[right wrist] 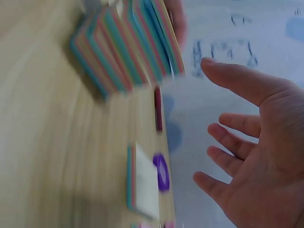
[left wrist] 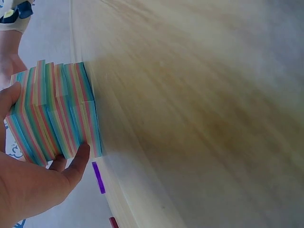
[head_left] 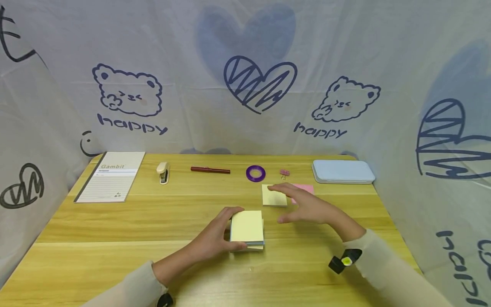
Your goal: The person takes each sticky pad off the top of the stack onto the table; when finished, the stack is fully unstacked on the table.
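A thick block of sticky notes [head_left: 247, 230], yellow on top with striped multicolour edges [left wrist: 57, 114] [right wrist: 128, 47], sits on the wooden table [head_left: 115, 226]. My left hand [head_left: 215, 234] grips its left side, fingers over the far edge and thumb at the near edge. My right hand [head_left: 304, 204] hovers open to the right of the block, fingers spread [right wrist: 247, 156], holding nothing. Just beyond it lie a smaller yellow note pad [head_left: 274, 197] [right wrist: 142, 185] and a pink note pad [head_left: 304, 189].
Along the back of the table lie a Gambit notepad [head_left: 111, 175], a small stapler [head_left: 163, 172], a dark red pen [head_left: 210, 170], a purple tape roll [head_left: 255, 173], a pink binder clip [head_left: 284, 172] and a pale blue case [head_left: 342, 171]. Printed cloth walls enclose three sides.
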Action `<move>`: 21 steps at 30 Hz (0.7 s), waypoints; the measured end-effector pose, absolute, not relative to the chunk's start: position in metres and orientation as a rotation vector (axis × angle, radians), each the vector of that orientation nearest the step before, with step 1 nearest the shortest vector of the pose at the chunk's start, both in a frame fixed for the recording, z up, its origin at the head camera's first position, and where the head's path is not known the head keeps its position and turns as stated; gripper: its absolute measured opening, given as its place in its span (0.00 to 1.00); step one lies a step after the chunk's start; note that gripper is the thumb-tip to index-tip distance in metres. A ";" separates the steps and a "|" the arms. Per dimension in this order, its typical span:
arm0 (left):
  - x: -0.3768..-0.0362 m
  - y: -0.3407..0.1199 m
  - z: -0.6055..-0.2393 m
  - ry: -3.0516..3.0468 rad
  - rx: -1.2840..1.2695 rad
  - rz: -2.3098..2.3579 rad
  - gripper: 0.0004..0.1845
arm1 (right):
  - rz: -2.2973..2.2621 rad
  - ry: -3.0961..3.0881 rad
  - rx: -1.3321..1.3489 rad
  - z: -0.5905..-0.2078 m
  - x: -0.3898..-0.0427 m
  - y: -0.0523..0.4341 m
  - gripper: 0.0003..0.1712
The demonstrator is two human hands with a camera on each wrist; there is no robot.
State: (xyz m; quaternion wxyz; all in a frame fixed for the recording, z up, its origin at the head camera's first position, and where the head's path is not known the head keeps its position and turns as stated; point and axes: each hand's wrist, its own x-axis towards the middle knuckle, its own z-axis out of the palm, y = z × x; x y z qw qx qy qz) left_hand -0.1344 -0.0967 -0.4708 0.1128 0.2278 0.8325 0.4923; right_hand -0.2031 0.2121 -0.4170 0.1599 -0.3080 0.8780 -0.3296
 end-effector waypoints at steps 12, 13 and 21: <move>-0.134 -0.099 -0.471 2.404 0.689 1.453 0.47 | -0.942 2.420 -0.955 -0.429 -0.167 0.165 0.58; -0.134 -0.099 -0.470 2.398 0.690 1.454 0.47 | -0.943 2.422 -0.966 -0.431 -0.166 0.163 0.58; -0.134 -0.099 -0.470 2.373 0.668 1.457 0.47 | -0.923 2.479 -1.032 -0.436 -0.162 0.158 0.53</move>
